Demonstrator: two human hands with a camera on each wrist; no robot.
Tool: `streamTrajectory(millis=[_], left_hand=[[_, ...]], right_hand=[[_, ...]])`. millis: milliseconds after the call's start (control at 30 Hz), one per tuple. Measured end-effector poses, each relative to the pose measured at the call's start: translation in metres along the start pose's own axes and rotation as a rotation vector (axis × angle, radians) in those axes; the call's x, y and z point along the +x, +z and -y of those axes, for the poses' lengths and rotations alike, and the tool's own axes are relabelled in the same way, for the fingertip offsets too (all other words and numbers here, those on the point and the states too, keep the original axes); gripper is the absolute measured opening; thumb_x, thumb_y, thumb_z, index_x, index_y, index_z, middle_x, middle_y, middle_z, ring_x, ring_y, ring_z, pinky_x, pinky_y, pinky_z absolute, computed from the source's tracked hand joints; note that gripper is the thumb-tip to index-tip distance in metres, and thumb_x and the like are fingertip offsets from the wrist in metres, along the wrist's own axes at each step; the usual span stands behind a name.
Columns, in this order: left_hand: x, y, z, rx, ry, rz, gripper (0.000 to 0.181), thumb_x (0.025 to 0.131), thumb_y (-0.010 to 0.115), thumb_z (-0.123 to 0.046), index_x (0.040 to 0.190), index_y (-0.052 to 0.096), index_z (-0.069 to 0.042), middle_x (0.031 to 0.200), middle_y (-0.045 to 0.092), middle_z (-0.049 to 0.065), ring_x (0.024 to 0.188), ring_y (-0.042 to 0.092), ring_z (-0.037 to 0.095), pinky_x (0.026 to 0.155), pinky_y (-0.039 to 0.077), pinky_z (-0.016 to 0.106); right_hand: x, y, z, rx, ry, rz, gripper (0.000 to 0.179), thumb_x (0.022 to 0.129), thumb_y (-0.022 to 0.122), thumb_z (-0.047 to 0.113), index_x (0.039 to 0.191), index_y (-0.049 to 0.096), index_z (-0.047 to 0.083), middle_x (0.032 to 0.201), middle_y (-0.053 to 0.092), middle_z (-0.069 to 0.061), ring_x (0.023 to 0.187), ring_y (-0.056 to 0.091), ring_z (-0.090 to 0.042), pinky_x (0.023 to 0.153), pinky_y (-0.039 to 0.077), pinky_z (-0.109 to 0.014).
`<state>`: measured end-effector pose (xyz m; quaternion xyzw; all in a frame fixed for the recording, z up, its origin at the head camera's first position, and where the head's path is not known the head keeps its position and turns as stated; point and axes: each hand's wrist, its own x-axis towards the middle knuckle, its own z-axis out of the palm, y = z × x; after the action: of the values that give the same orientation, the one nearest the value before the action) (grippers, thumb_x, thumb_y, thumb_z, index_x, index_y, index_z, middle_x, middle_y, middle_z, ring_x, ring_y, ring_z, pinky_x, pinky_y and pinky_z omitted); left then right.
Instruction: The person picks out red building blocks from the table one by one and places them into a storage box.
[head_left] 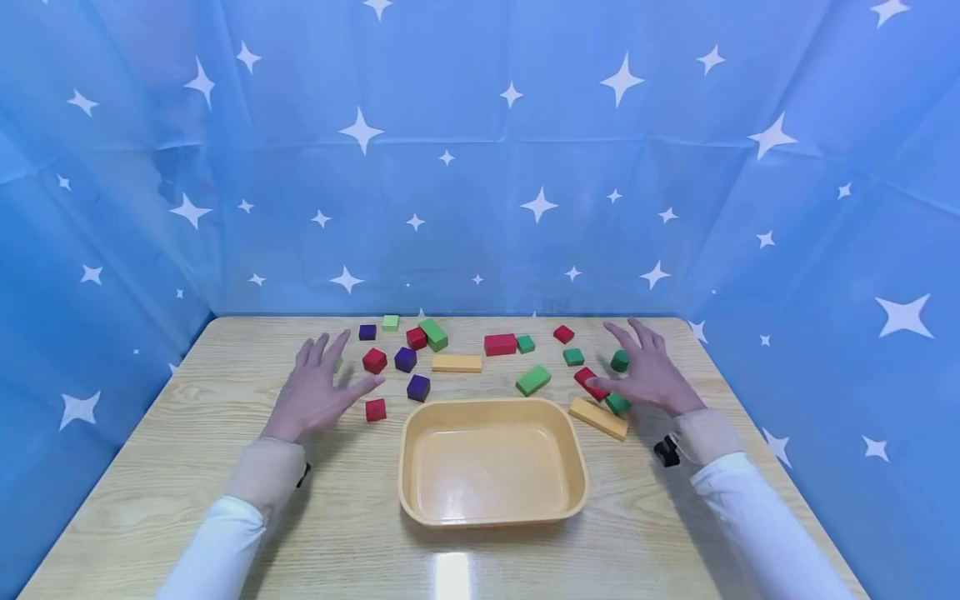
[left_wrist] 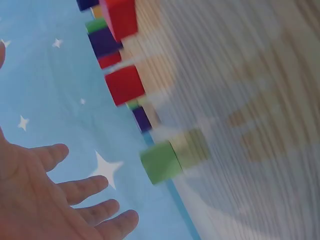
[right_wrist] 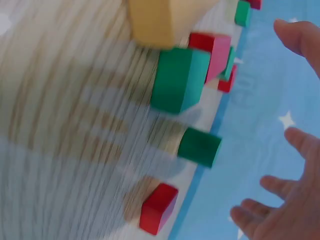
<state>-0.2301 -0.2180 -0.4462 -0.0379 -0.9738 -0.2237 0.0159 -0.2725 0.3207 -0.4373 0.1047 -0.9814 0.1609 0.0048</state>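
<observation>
My left hand [head_left: 315, 396] hovers over the table's left side with fingers spread, holding nothing. Below it is a light green block [left_wrist: 160, 162], mostly covered by the hand in the head view. A red cube [head_left: 376, 409] lies near the left thumb. On the right side my right hand [head_left: 648, 375] is also spread and holds nothing. Its thumb overlaps a red block [head_left: 591, 383] in the head view; contact cannot be told. Near that hand are a green cylinder [right_wrist: 200, 146], a green block [right_wrist: 180, 80] and another red block [right_wrist: 159, 208].
A tan rectangular tub [head_left: 491, 471] with nothing in it stands between the arms. Behind it several red, green and purple blocks are scattered, with a yellow bar [head_left: 457, 363]. Another yellow bar [head_left: 597, 418] lies by the tub's right corner. A blue star-patterned curtain [head_left: 465, 233] surrounds the table.
</observation>
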Motion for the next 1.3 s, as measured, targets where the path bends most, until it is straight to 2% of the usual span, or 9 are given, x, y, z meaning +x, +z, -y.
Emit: streamTrajectory(millis=[167,400,633,833,933,1067,1167,1233,1300], left_hand=[[-0.004,0.006,-0.016,-0.023,0.029,0.002,0.11,0.084,0.049,-0.086,0.166,0.012,-0.024,0.171,0.011,0.022,0.155,0.009,0.051,0.109,0.029,0.079],[-0.009,0.013,-0.04,-0.073,0.08,0.012,0.109,0.082,0.051,-0.088,0.166,0.017,-0.026,0.169,0.021,0.018,0.154,0.019,0.044,0.108,0.04,0.071],[-0.013,0.019,-0.054,-0.104,0.111,0.033,0.109,0.081,0.054,-0.087,0.163,0.027,-0.022,0.165,0.03,0.019,0.151,0.03,0.042,0.111,0.04,0.067],[-0.015,0.025,-0.064,-0.15,0.077,0.106,0.111,0.079,0.058,-0.087,0.163,0.026,-0.023,0.164,0.031,0.023,0.147,0.039,0.046,0.11,0.04,0.069],[-0.016,0.028,-0.068,-0.177,0.074,0.132,0.109,0.079,0.059,-0.086,0.162,0.03,-0.023,0.164,0.031,0.023,0.147,0.039,0.047,0.112,0.038,0.069],[-0.018,0.031,-0.071,-0.25,0.098,0.145,0.102,0.082,0.064,-0.078,0.159,0.038,-0.016,0.163,0.036,0.022,0.149,0.038,0.044,0.116,0.036,0.064],[-0.019,0.032,-0.074,-0.293,0.122,0.147,0.091,0.086,0.068,-0.07,0.152,0.048,-0.01,0.152,0.051,0.019,0.135,0.054,0.039,0.11,0.047,0.056],[-0.02,0.033,-0.077,-0.307,0.135,0.151,0.081,0.088,0.071,-0.063,0.145,0.055,-0.008,0.14,0.062,0.016,0.118,0.065,0.033,0.099,0.055,0.049],[-0.02,0.032,-0.079,-0.315,0.137,0.154,0.071,0.089,0.073,-0.056,0.139,0.061,-0.008,0.128,0.067,0.012,0.101,0.067,0.025,0.087,0.058,0.041]], right_hand=[[0.0,0.006,0.012,0.034,-0.045,0.004,0.106,0.082,0.076,0.064,0.164,0.023,0.022,0.168,0.011,-0.025,0.148,0.016,-0.056,0.1,0.039,-0.078],[-0.002,0.014,0.023,0.023,-0.073,0.013,0.099,0.082,0.081,0.052,0.161,0.031,0.02,0.163,0.025,-0.024,0.142,0.027,-0.052,0.098,0.044,-0.075],[-0.004,0.02,0.025,0.015,-0.05,0.05,0.095,0.082,0.082,0.049,0.159,0.036,0.018,0.155,0.037,-0.024,0.138,0.036,-0.049,0.1,0.047,-0.07],[-0.003,0.023,0.027,0.003,-0.031,0.058,0.088,0.084,0.08,0.046,0.155,0.041,0.012,0.147,0.043,-0.027,0.129,0.043,-0.049,0.097,0.05,-0.067],[-0.003,0.025,0.028,0.004,-0.018,0.065,0.084,0.085,0.078,0.044,0.154,0.043,0.009,0.142,0.045,-0.028,0.127,0.046,-0.047,0.097,0.051,-0.065],[-0.001,0.027,0.03,-0.001,-0.003,0.072,0.082,0.087,0.076,0.045,0.151,0.046,0.005,0.134,0.05,-0.027,0.119,0.05,-0.042,0.095,0.052,-0.06],[0.002,0.029,0.03,-0.011,0.017,0.079,0.081,0.087,0.075,0.046,0.15,0.046,0.002,0.131,0.051,-0.027,0.114,0.052,-0.04,0.094,0.052,-0.059],[0.004,0.029,0.03,-0.014,0.036,0.084,0.081,0.088,0.074,0.046,0.149,0.046,0.0,0.133,0.051,-0.029,0.115,0.053,-0.041,0.094,0.052,-0.059],[0.005,0.029,0.031,-0.02,0.061,0.092,0.08,0.089,0.073,0.045,0.148,0.046,-0.001,0.136,0.05,-0.031,0.118,0.053,-0.042,0.097,0.051,-0.059]])
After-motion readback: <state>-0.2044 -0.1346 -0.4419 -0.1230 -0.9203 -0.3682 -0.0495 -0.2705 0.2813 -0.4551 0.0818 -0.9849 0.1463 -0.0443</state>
